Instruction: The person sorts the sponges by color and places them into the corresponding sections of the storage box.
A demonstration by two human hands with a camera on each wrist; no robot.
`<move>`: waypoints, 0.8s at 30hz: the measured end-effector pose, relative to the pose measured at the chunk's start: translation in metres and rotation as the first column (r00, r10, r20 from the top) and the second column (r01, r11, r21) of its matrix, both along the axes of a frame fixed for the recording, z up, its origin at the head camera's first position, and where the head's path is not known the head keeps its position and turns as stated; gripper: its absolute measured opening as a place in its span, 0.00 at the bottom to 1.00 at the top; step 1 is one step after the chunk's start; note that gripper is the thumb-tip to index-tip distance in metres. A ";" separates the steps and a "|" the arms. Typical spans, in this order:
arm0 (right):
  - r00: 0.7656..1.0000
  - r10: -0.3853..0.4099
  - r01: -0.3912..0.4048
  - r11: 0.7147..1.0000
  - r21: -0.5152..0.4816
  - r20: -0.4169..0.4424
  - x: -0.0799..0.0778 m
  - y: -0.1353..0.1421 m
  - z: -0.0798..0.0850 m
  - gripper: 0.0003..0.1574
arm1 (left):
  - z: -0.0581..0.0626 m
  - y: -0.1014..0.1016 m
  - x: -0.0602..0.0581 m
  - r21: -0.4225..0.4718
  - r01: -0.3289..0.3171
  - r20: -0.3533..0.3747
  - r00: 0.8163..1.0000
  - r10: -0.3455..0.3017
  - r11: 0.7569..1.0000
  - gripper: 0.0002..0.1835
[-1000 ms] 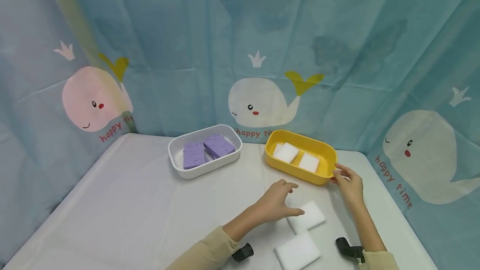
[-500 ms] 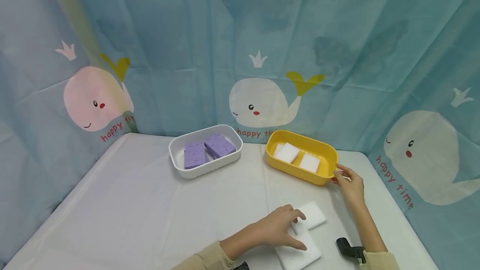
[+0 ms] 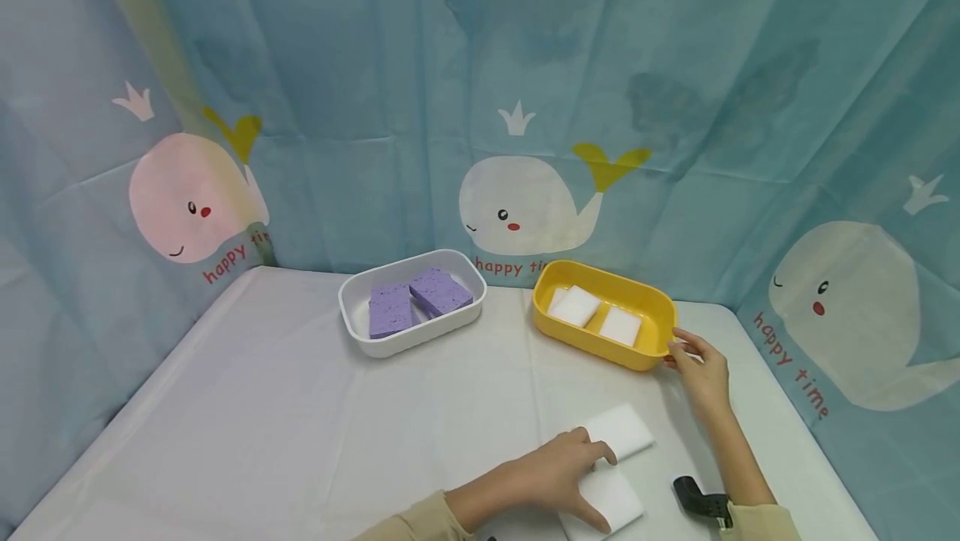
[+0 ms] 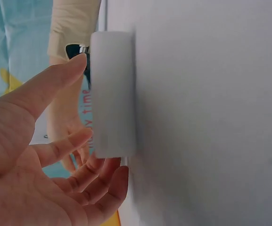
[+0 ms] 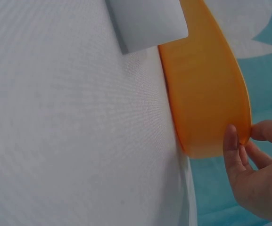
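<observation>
My left hand (image 3: 555, 470) hovers over the nearer of two white sponges (image 3: 611, 498) on the table. In the left wrist view, its thumb and spread, bent fingers stand about a white sponge (image 4: 112, 94); a firm grip is not visible. The farther white sponge (image 3: 622, 431) lies just beyond that hand, partly covered by it. My right hand (image 3: 701, 366) pinches the right-hand rim of a yellow tray (image 3: 652, 308). The right wrist view has the thumb on the outer wall of the yellow tray (image 5: 201, 94). Inside the tray lie several white sponges (image 3: 576, 306).
To the tray's left stands a white tray (image 3: 386, 348) holding purple sponges (image 3: 438, 293). Both trays are near the back edge of the white-covered table (image 3: 247, 408). A blue whale-print curtain (image 3: 360, 107) hangs behind and along the sides.
My left hand has come down toward me, from beside the farther white sponge to over the nearer one. The right hand stays on the yellow tray's rim.
</observation>
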State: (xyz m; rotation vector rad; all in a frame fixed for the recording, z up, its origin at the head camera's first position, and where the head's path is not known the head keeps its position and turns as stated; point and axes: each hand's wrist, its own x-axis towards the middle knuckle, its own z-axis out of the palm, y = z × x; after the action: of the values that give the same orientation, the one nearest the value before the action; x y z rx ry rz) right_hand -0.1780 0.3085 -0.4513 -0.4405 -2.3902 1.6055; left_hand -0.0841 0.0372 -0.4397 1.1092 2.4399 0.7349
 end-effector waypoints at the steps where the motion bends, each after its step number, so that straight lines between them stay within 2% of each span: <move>1: 1.000 -0.001 0.001 1.000 0.003 0.003 0.000 0.000 -0.001 0.27 | -0.001 0.000 0.001 -0.005 0.001 0.005 1.000 -0.001 1.000 0.38; 5: 1.000 -0.002 0.002 1.000 -0.001 0.005 -0.001 0.001 -0.002 0.27 | -0.002 0.001 0.003 -0.021 0.005 0.001 1.000 -0.005 1.000 0.38; 10: 1.000 -0.001 0.001 1.000 0.001 0.007 -0.001 0.001 -0.003 0.28 | -0.004 0.003 0.006 -0.043 0.020 -0.051 0.998 -0.023 0.999 0.39; 15: 1.000 0.000 0.000 1.000 0.003 0.018 0.000 0.001 -0.002 0.28 | -0.004 0.006 0.012 -0.090 -0.009 -0.095 0.995 0.001 0.996 0.41; 18: 1.000 0.000 0.000 1.000 0.006 0.021 0.000 0.000 -0.001 0.28 | -0.004 0.007 0.013 -0.112 -0.022 -0.105 0.994 0.010 0.994 0.42; 24: 1.000 0.003 -0.003 1.000 -0.006 0.013 0.000 0.000 -0.001 0.28 | -0.003 0.005 0.013 -0.108 0.000 -0.101 0.995 -0.011 0.994 0.40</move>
State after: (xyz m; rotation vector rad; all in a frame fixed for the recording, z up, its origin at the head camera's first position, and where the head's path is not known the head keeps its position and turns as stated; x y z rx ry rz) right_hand -0.1777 0.3086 -0.4521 -0.4500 -2.3968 1.6161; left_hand -0.0714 0.0423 -0.4427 1.1368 2.5268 0.5500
